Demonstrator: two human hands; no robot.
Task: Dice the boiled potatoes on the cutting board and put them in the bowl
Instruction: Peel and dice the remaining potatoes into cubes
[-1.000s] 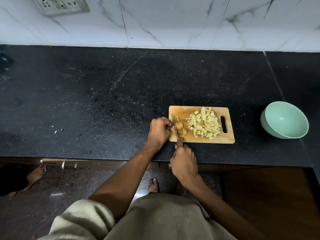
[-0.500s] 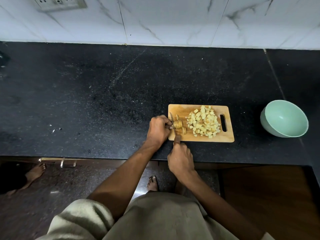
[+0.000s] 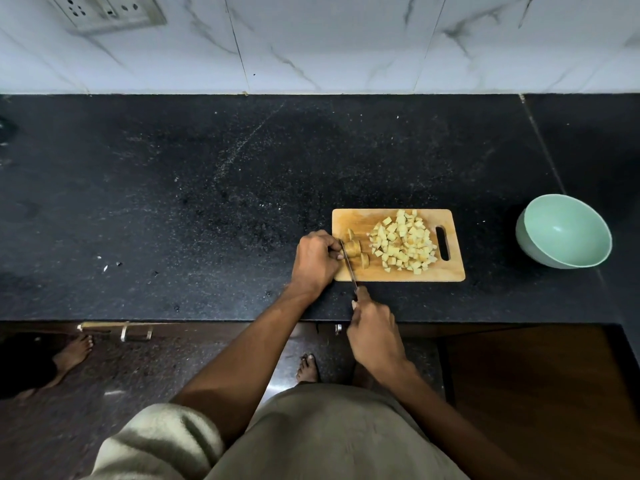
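A wooden cutting board (image 3: 353,220) lies near the counter's front edge. A heap of diced potato (image 3: 403,245) covers its right half. At the board's left end sits a partly sliced potato (image 3: 353,250), with cut slices (image 3: 364,260) beside it. My left hand (image 3: 313,261) grips the potato's left end with curled fingers. My right hand (image 3: 374,332) holds the handle of a knife (image 3: 348,263), whose blade stands in the potato right by my left fingertips. A mint-green bowl (image 3: 568,233), tilted and empty, sits to the right of the board.
The black stone counter (image 3: 173,202) stretches far to the left and behind the board, with a few small scraps (image 3: 107,265) at the left. A white tiled wall (image 3: 346,43) with a socket panel (image 3: 110,12) backs it. Another person's bare foot (image 3: 71,355) stands on the floor at the left.
The knife has shifted slightly left along the potato, close against my left fingers. My right hand has drawn back toward me, off the board's edge. The left hand keeps its grip.
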